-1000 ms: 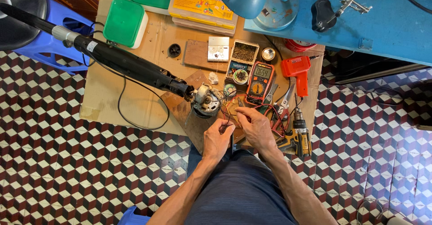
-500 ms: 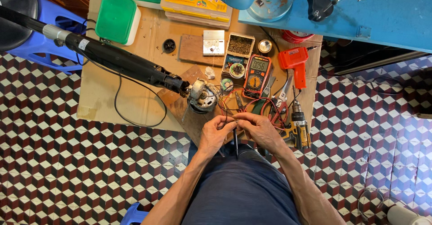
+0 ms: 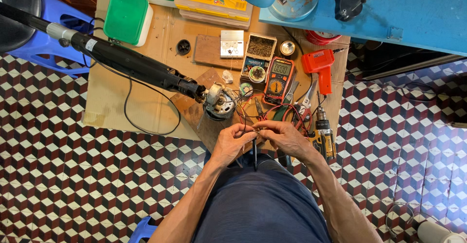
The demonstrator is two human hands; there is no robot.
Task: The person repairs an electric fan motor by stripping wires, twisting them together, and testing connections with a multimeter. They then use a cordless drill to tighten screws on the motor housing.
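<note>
Both hands meet just below the small electric motor (image 3: 218,103), fingertips pinched together on thin wires (image 3: 249,126) that run up toward it. The left hand (image 3: 232,143) and the right hand (image 3: 284,138) are closed on the same strands, nearly touching each other, and a dark slim probe or tool (image 3: 254,153) hangs down from between them; which hand grips it cannot be told.

To do this well, the wires should be kept short and taut between the fingertips, with the hands braced close to the motor so that nothing tugs on its terminals. The red and black meter leads (image 3: 287,114) lie just right of the motor and could snag the strands, so they are best kept out of the loop.

The motor sits at the end of a long black pole tool (image 3: 131,65) that lies aslant across a sheet of cardboard (image 3: 116,102) spread on the floor. Right of the motor stands an orange multimeter (image 3: 278,80), beyond that a red soldering gun (image 3: 321,65), and below the gun a yellow cordless drill (image 3: 325,136). Above and left of the motor is a green lidded box (image 3: 126,17). The floor (image 3: 73,175) is tiled in a red, black and white cube pattern, and a blue surface (image 3: 413,9) with a lamp base fills the far corner to the motor's upper right.
</note>
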